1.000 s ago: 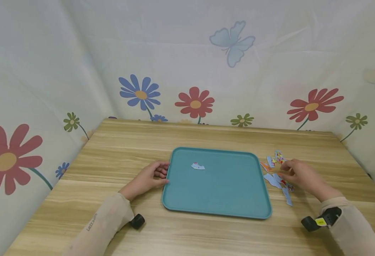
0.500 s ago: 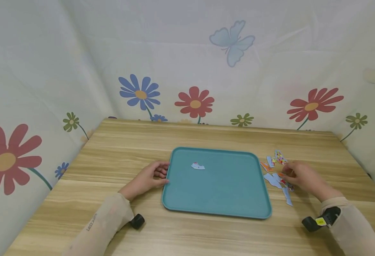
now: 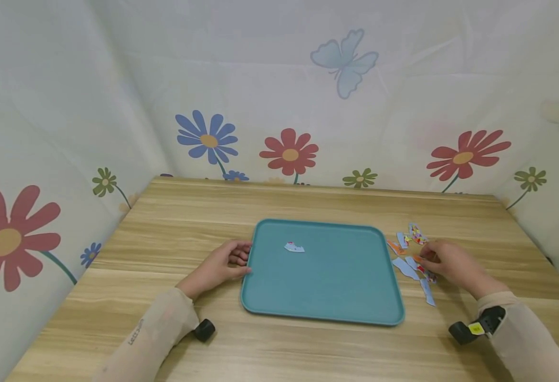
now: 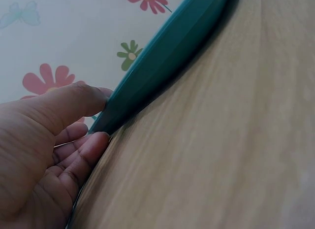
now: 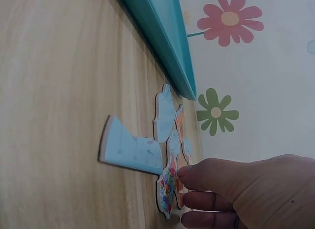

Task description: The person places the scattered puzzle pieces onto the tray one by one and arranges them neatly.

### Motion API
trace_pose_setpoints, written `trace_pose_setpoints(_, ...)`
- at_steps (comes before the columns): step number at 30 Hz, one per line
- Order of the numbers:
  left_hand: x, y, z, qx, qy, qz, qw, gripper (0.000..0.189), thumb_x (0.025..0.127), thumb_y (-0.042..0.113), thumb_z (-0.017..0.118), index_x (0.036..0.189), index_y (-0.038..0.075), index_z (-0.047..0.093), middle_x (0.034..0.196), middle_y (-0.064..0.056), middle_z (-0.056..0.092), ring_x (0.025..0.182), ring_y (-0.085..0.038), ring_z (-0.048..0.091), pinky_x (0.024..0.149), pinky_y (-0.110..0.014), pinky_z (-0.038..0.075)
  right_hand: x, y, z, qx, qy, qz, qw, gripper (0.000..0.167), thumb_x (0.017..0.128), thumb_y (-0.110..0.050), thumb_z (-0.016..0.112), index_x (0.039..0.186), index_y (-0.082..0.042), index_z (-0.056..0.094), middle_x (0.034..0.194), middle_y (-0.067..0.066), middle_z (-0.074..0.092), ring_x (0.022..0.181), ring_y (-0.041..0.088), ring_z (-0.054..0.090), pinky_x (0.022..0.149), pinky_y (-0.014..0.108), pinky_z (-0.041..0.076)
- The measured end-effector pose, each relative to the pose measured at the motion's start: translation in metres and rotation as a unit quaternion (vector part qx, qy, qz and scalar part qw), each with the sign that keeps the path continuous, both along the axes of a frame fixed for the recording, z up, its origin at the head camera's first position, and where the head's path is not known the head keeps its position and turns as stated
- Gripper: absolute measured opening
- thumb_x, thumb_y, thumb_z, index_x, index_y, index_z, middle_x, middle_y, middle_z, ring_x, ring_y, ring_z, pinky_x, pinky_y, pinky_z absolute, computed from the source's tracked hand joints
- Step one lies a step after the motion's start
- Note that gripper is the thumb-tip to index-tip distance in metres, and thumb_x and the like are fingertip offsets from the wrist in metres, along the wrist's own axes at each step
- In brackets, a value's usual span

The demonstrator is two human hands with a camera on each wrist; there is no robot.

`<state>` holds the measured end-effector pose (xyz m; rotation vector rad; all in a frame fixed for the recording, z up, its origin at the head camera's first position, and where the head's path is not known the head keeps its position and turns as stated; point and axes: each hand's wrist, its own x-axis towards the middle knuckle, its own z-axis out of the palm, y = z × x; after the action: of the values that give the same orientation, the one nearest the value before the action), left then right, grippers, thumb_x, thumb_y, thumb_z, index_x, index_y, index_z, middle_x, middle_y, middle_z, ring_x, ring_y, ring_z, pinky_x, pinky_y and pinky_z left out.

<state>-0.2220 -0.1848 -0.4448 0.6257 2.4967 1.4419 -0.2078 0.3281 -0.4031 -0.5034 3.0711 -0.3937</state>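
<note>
My left hand (image 3: 221,264) holds the left edge of a teal tray (image 3: 324,313), thumb at the rim and fingers curled against the side; the left wrist view shows the thumb (image 4: 81,98) at the edge. One pale blue puzzle piece (image 3: 295,248) lies on the tray, toward its back left. Right of the tray, my right hand (image 3: 453,265) pinches at an orange puzzle piece (image 3: 418,259) among several others. Its thumb (image 5: 197,174) covers part of that piece, and the fingertips are partly hidden.
Loose pieces lie flat around the right hand: a blue one (image 3: 427,293), a pale one (image 3: 405,268) and a multicoloured one (image 3: 417,234). The wooden table (image 3: 279,350) meets a flowered cloth backdrop (image 3: 241,63) at its back edge.
The right hand's thumb and fingers have drawn closer together and lower over the pieces. The left hand stays at the tray; the tray and the piece on it have not moved.
</note>
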Motion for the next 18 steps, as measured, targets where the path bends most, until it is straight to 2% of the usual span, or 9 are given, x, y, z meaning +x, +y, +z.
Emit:
trace_pose_setpoints(10, 0.0010, -0.0001, 0.0017, -0.001, -0.001, -0.006, 1.0000, 0.060, 0.085, 0.011, 0.073, 0.137, -0.002, 0.045, 0.116, -0.016, 0.058, 0.100, -0.019, 0.057, 0.085, -0.022, 0.052, -0.0012, -0.0009, 0.0012, 0.009, 0.005, -0.001, 0.9999, 0.012, 0.083, -0.014, 0.072, 0.082, -0.005, 0.065, 0.072, 0.000, 0.061, 0.066, 0.010, 0.051, 0.059, 0.029, 0.043)
trace_pose_setpoints(18, 0.0016, -0.0006, 0.0015, 0.004, 0.007, -0.007, 0.9999, 0.059, 0.085, 0.009, 0.073, 0.135, -0.005, 0.045, 0.115, -0.019, 0.058, 0.099, -0.020, 0.058, 0.084, -0.022, 0.052, -0.0014, -0.0037, 0.0017, 0.027, -0.009, -0.020, 0.9994, 0.014, 0.083, -0.015, 0.071, 0.081, -0.003, 0.065, 0.071, 0.001, 0.056, 0.064, 0.012, 0.047, 0.057, 0.026, 0.039)
